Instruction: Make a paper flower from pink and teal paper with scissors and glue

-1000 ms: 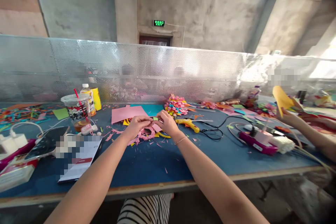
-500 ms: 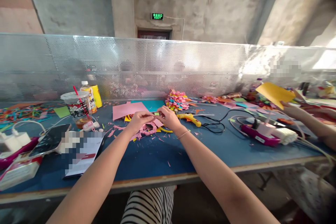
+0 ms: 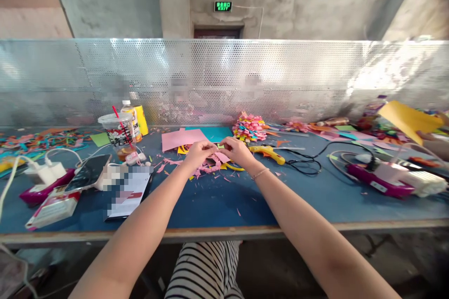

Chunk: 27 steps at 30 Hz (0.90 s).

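The view has tipped down while both hands stay together, left hand [image 3: 197,153] and right hand [image 3: 239,150] pinching a small paper piece [image 3: 220,146] above the pink scraps [image 3: 206,168], glue gun [image 3: 268,152] just right.

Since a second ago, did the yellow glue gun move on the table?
No. The glue gun lies right of the paper flower pile, same as before; only the camera shifted.

Glue gun [image 3: 268,153], drink cup [image 3: 117,134], phone [image 3: 87,173] lie about.

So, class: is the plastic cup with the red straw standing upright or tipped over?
Upright. The plastic cup stands on its base on the blue table, its red straw slanting up out of the lid.
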Motion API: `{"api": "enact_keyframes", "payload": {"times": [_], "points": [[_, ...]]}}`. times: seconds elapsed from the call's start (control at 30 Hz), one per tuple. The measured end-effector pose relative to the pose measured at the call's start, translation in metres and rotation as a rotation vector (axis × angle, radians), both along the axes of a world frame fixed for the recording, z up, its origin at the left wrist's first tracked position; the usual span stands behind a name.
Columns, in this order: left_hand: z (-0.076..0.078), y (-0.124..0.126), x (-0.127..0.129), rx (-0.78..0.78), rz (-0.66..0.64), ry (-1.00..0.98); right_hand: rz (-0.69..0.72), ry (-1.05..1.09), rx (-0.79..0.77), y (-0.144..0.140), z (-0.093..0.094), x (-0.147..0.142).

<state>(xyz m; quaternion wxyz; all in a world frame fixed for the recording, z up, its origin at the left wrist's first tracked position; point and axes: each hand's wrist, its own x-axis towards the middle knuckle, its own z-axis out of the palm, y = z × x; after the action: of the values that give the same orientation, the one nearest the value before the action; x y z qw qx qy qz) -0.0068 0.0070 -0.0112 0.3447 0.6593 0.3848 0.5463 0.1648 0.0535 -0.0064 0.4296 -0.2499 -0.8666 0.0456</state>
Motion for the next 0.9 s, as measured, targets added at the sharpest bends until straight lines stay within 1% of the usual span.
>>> {"api": "enact_keyframes", "payload": {"times": [0.2,0.4,0.67,0.77,0.9], "points": [[0.0022,-0.0032,0.0001,0.003,0.007,-0.006,0.021,-0.008,-0.047,0.0,-0.0012,-0.0016],[0.0034,-0.0031,-0.002,0.009,0.037,0.041,-0.019,-0.034,-0.074,-0.0069,0.003,-0.0042],[0.0001,0.0002,-0.0031,0.014,0.065,0.126,-0.051,-0.081,-0.014,-0.0055,0.0028,-0.0026],[-0.0009,0.0004,-0.0026,0.002,0.061,0.108,-0.079,-0.011,-0.043,-0.0055,0.0037,-0.0041],[-0.0013,0.0012,-0.0018,-0.026,0.062,0.047,-0.098,0.149,-0.157,-0.0018,0.0063,-0.0038]]}}
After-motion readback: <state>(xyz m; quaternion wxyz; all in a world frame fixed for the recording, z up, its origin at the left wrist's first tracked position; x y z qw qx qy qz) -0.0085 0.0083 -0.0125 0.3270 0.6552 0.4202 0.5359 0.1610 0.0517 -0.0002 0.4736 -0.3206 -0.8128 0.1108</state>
